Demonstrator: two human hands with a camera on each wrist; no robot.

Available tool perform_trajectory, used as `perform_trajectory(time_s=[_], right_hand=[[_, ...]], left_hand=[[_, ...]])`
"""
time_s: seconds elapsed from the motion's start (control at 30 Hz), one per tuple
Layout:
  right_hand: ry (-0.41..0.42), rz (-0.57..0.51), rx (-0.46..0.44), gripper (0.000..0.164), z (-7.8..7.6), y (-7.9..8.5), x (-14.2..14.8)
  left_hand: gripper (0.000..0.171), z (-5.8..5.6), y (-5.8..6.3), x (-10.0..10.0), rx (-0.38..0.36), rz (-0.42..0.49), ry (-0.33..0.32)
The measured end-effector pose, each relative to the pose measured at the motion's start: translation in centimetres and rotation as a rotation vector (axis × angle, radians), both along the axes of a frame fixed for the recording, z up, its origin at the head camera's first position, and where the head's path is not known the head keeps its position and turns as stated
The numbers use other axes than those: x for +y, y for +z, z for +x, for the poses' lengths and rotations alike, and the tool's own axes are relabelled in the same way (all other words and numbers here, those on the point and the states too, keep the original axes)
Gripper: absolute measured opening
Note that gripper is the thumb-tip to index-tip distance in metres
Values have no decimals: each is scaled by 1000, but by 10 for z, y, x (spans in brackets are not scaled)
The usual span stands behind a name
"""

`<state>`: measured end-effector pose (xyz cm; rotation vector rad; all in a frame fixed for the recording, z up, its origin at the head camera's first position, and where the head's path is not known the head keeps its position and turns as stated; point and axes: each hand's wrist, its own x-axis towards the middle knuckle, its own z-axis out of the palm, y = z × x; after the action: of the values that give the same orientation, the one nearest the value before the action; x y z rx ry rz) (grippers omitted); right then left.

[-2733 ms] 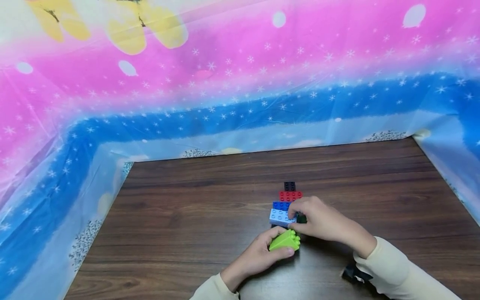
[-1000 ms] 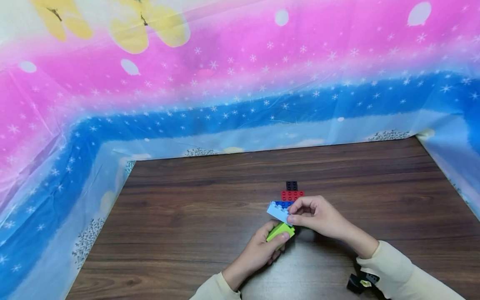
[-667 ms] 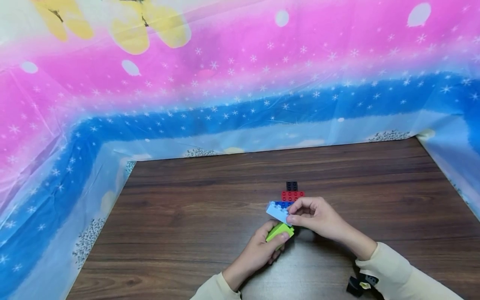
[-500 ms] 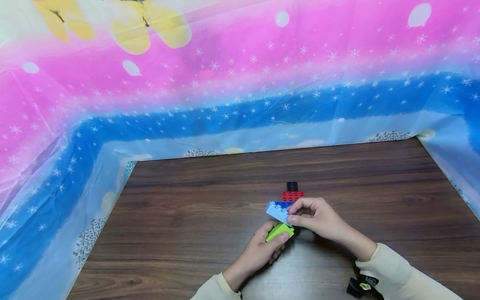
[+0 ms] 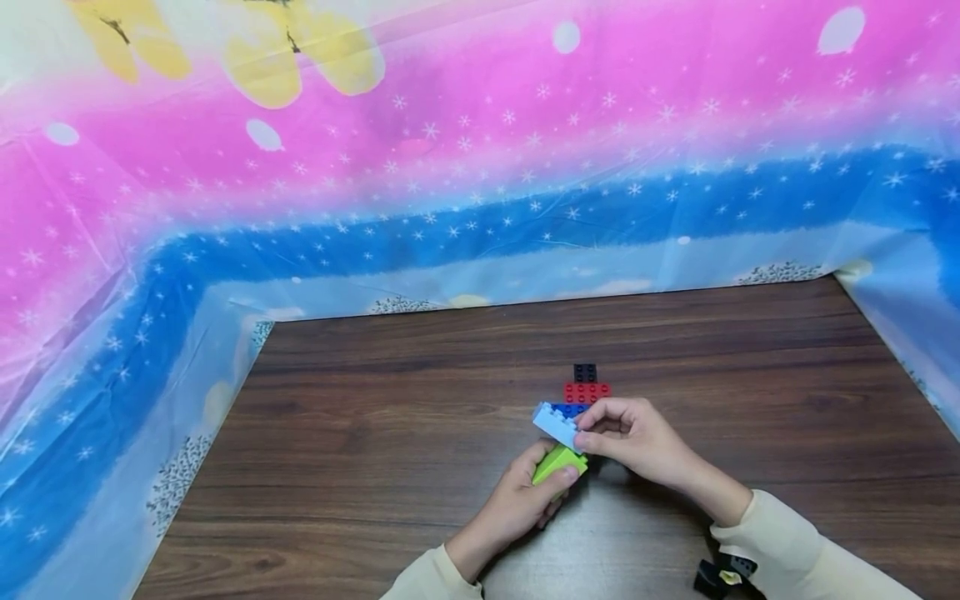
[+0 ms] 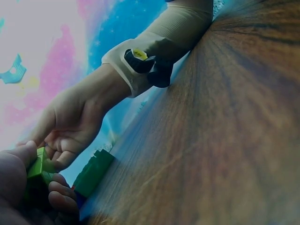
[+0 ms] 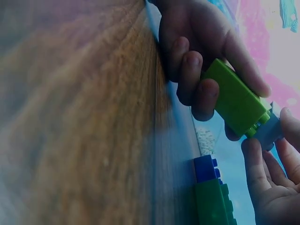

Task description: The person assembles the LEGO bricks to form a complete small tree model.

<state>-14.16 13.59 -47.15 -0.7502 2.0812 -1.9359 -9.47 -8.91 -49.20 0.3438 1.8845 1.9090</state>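
Note:
My left hand [image 5: 517, 496] holds a lime-green toy brick [image 5: 557, 465], thumb on top, studs facing my right hand. My right hand [image 5: 637, 437] pinches one end of a light blue toy brick [image 5: 557, 423] between thumb and fingers. This brick is tilted, studs upward, right beside the lime one; in the right wrist view the light blue brick [image 7: 269, 131] sits against the lime brick's [image 7: 236, 98] studded end. I cannot tell whether they are joined. Behind the hands, a blue brick [image 5: 573, 409] is partly covered. A dark green brick [image 7: 213, 201] appears only in the wrist views.
Beyond the blue brick lie a red brick [image 5: 587, 392] and a black brick [image 5: 585, 372], in line on the wooden table [image 5: 375, 417]. A black wrist device [image 5: 712, 577] hangs by the right sleeve. A patterned cloth [image 5: 480, 167] borders the table's back and sides.
Since the oldest frame, the right hand has lifted and tilted the light blue brick, and the left hand has turned the lime brick. Over the last second both hands stay nearly still.

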Motion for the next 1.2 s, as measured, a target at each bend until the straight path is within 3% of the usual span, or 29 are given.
perform_trajectory(time_s=[0.33, 0.93, 1.2], right_hand=[[-15, -51, -18, 7, 3, -5, -3], [-47, -36, -8, 8, 4, -6, -5], [-40, 61, 55, 4, 2, 1, -1]], left_hand=[[34, 1, 0, 0, -12, 9, 22], [37, -2, -1, 0, -18, 43, 10], [34, -3, -1, 0, -14, 23, -33]])
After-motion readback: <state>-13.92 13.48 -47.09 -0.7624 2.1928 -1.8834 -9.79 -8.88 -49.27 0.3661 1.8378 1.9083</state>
